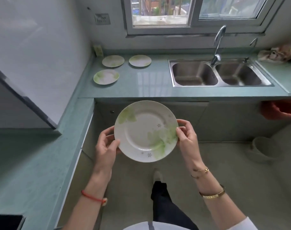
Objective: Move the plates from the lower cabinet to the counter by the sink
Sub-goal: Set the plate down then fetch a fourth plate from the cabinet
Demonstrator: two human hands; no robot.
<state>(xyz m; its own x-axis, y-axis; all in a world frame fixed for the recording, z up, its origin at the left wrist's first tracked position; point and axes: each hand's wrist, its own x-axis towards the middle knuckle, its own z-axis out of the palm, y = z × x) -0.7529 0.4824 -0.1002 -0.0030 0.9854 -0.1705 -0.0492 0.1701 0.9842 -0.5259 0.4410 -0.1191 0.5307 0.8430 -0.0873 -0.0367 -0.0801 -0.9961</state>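
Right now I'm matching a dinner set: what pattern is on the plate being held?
White with pale green leaf washes and small grey star flowers on the held plate, clearest in the head view.

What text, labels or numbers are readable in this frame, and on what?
No text can be read anywhere in this frame.
Gold bangle on the right wrist: small dark marks along the band, too small to read.
White wall socket plate left of the window: blurred marks, unreadable.
White round plate with green leaf print, held by left hand and right hand: pattern only, no lettering.
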